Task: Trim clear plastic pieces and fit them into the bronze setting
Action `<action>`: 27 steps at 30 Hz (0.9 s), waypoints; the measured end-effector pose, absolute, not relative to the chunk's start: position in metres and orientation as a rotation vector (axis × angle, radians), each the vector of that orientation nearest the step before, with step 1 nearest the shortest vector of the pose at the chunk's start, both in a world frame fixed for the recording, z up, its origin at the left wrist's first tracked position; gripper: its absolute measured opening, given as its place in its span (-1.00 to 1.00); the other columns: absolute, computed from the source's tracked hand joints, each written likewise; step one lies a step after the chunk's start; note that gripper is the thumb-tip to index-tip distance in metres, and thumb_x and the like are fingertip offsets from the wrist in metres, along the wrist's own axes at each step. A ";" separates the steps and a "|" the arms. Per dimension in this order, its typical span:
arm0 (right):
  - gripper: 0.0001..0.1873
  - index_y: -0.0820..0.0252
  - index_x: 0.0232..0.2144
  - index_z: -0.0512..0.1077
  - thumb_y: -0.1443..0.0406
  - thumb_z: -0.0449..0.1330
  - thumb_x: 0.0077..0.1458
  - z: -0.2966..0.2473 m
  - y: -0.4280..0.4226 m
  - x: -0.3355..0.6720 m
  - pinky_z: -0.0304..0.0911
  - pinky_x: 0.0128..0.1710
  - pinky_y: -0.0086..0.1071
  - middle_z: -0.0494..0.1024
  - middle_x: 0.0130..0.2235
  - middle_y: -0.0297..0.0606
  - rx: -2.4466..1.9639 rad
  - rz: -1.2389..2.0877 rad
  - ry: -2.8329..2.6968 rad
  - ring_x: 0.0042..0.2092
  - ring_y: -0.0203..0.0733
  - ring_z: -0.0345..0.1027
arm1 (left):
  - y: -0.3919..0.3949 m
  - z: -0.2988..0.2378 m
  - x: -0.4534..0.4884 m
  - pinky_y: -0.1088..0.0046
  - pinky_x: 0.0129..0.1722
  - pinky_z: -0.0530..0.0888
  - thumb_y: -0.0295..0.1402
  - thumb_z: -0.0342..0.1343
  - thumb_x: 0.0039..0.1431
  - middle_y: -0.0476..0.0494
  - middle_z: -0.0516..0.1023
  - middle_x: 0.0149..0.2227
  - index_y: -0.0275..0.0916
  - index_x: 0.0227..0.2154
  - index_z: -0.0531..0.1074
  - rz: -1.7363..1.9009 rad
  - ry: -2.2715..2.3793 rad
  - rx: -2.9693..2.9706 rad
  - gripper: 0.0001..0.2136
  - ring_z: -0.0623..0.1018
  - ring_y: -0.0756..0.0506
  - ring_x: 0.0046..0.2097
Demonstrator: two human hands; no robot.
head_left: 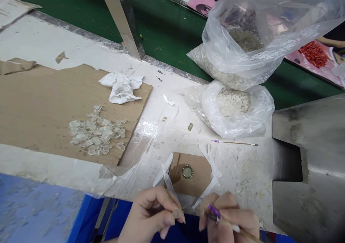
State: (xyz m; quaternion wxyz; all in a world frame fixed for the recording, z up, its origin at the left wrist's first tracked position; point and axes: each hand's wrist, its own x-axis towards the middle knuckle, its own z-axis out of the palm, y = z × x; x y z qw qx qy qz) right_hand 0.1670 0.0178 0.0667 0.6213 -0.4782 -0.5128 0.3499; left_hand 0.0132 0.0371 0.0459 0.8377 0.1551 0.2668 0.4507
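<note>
Low in the view, my left hand (155, 214) pinches a small translucent piece (176, 213) between thumb and fingertips. To its right, my right hand (231, 218) grips a thin brush (214, 210) with a purple section, its wooden handle pointing down and right. Just beyond both hands, a crimped bottle cap (187, 171) holding something pale lies on a small cardboard piece (201, 167) taped to the table. A heap of clear, thin pieces (98, 133) covers part of a larger cardboard sheet (40, 106) on the left.
Two plastic bags hold many pale pieces: a small one (261, 117) and a large one (266, 68) behind it. A second thin brush (237, 143) lies nearby. Crumpled white tissue (122, 88) rests on the cardboard. A metal post (121, 23) and metal housing (323, 164) flank the table.
</note>
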 end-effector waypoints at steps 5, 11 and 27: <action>-0.82 0.07 -0.08 0.42 0.40 0.05 0.43 0.035 0.031 0.180 0.33 -0.50 -0.41 0.46 -0.35 -0.31 -1.338 0.571 -1.492 -0.43 -0.22 0.38 | 0.049 0.063 0.021 0.70 -0.57 0.16 -0.20 0.58 -0.08 -0.04 0.71 -0.56 -0.15 -0.54 0.70 0.908 0.760 0.023 -0.80 0.14 0.22 -0.66; -0.81 0.08 -0.18 0.47 0.43 0.10 0.39 0.016 0.034 0.182 0.19 -0.59 -0.45 0.42 -0.44 -0.38 -1.344 0.608 -1.549 -0.51 -0.26 0.29 | 0.055 0.073 0.026 0.70 -0.57 0.20 -0.20 0.63 -0.22 -0.02 0.67 -0.62 -0.22 -0.60 0.65 0.875 0.840 -0.090 -0.71 0.28 0.21 -0.67; -0.85 -0.04 -0.04 0.37 0.26 0.01 0.46 0.074 0.018 0.146 0.44 -0.67 -0.38 0.35 -0.38 -0.40 -1.064 0.959 -1.010 -0.62 -0.31 0.30 | 0.036 0.045 0.028 0.66 -0.53 0.53 -0.33 0.41 0.22 0.02 0.73 -0.41 -0.09 -0.28 0.71 0.989 0.468 0.187 -0.97 0.62 0.08 -0.52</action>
